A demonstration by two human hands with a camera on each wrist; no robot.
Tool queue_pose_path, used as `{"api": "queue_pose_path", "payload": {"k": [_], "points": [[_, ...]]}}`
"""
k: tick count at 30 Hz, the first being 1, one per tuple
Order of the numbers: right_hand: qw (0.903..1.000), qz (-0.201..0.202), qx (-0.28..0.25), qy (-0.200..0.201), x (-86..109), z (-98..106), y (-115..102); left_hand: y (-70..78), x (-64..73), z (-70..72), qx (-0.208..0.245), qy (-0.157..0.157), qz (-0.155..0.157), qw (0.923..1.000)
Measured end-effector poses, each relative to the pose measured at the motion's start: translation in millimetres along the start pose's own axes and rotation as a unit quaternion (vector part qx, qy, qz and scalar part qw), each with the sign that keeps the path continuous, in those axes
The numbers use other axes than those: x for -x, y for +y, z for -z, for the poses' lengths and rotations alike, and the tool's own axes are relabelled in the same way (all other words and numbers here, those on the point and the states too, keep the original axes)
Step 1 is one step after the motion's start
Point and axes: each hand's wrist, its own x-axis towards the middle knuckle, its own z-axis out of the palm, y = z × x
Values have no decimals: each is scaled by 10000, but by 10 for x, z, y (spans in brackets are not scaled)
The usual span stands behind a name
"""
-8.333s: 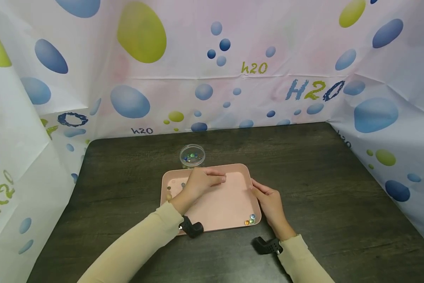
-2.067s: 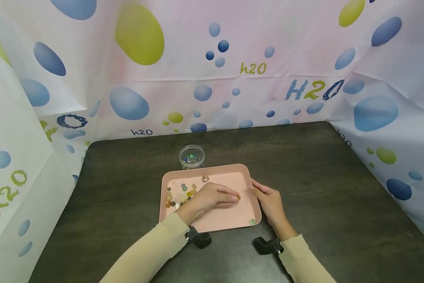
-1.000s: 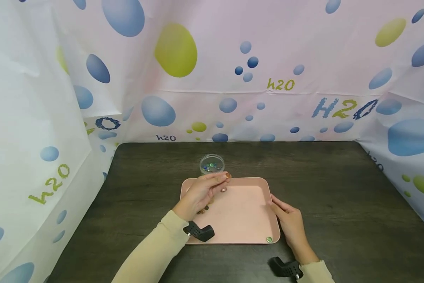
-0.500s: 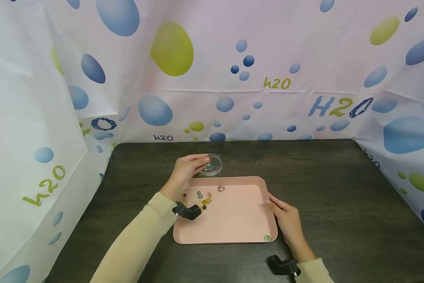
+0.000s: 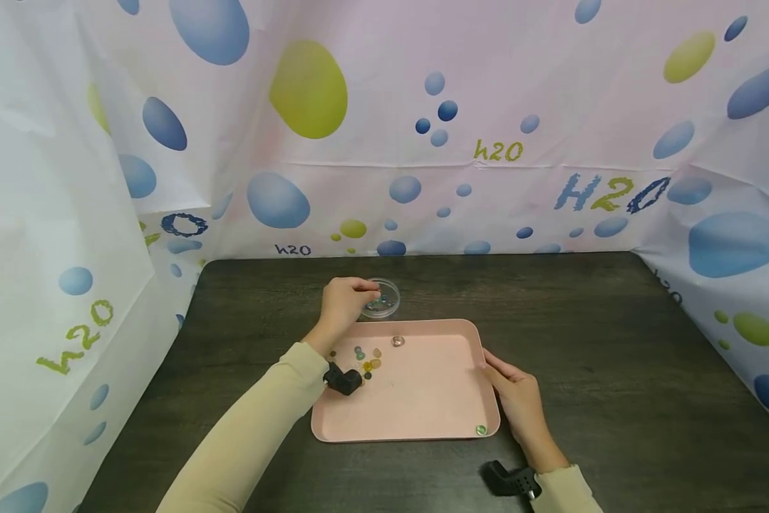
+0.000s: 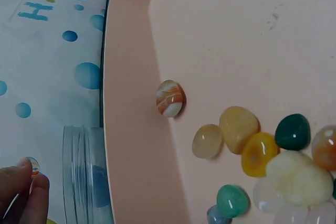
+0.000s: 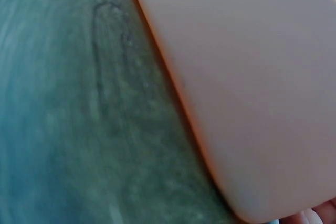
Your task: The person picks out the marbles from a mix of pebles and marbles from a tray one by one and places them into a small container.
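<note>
My left hand (image 5: 344, 303) is over the round clear plastic jar (image 5: 390, 306) behind the tray. Between thumb and fingertips it pinches a clear glass marble (image 6: 34, 166) with an orange streak, seen in the left wrist view. Several blue and green marbles show inside the jar. My right hand (image 5: 519, 399) grips the right rim of the pink tray (image 5: 422, 420), thumb on the edge. An orange-and-white banded marble (image 6: 169, 99) lies near the tray's back wall. In the front right corner rests a green marble (image 5: 482, 430).
Polished stones in several colours, among them a yellow stone (image 6: 260, 154) and a dark green stone (image 6: 293, 131), are clustered in the tray's left part, partly behind my left wrist. The dark wooden table (image 5: 583, 342) meets a patterned curtain (image 5: 371, 107) at the back and sides.
Two marbles have left the tray's front right corner since the oldest frame. My left hand has carried the orange-streaked marble from the tray to the jar. The right hand keeps its grip.
</note>
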Motion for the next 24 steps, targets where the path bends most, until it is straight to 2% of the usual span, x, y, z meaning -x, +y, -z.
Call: {"api": "queue_pose_path", "payload": {"k": [10, 14, 17, 19, 24], "points": [[10000, 5, 72, 24, -8, -2, 14, -4, 55, -17, -13, -9, -22, 10000], [9999, 23, 114, 61, -20, -3, 20, 35, 138, -77, 549, -441, 111, 9975], [9999, 63, 62, 82, -30, -4, 22, 61, 232, -142, 1134, -924, 314, 9888], [9999, 86, 21, 79, -35, -5, 22, 76, 304, -198, 1566, -1257, 461, 9785], [9998, 155, -86, 55, -40, -3, 26, 81, 471, -408, 2178, -2050, 579, 9525]]}}
